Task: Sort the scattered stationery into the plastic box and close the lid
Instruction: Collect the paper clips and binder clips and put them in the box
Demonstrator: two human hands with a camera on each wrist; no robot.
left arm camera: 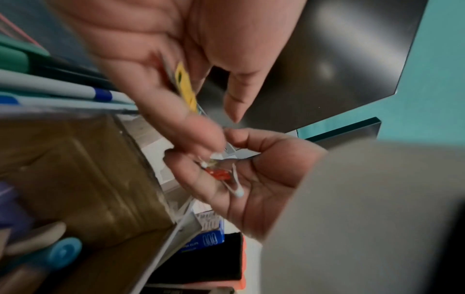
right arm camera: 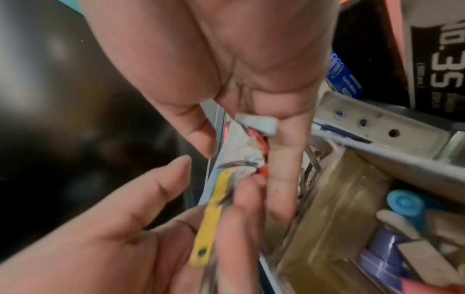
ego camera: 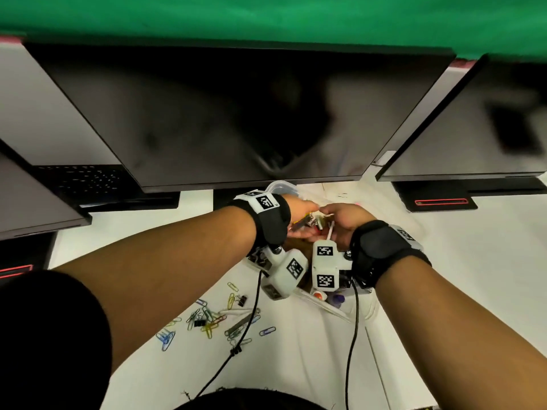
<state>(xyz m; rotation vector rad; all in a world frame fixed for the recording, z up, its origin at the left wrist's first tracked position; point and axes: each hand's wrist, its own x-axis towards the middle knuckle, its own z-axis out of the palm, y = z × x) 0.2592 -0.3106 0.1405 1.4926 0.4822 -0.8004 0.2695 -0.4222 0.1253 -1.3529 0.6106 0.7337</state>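
Both hands meet above the clear plastic box (ego camera: 328,306), which stands open with pens, a blue cap (right arm camera: 405,202) and a brown tape roll (left arm camera: 83,179) inside. My left hand (ego camera: 307,221) pinches a narrow yellow tool (left arm camera: 186,89) between its fingers. Facing it, my right hand (ego camera: 333,221) is cupped, its fingers curled round small pieces: a red one (left arm camera: 219,174), a white stick (left arm camera: 236,189) and a pale blue bit (right arm camera: 259,124). The fingertips of the two hands touch. Several coloured paper clips (ego camera: 207,318) and a black binder clip (ego camera: 242,300) lie loose on the white table.
Three dark monitors (ego camera: 236,113) stand right behind the box, their stands on the table. Wrist-camera cables (ego camera: 245,327) trail across the clips toward me. A blue paper-clip carton (left arm camera: 208,236) and a black carton (right arm camera: 432,55) sit beside the box.
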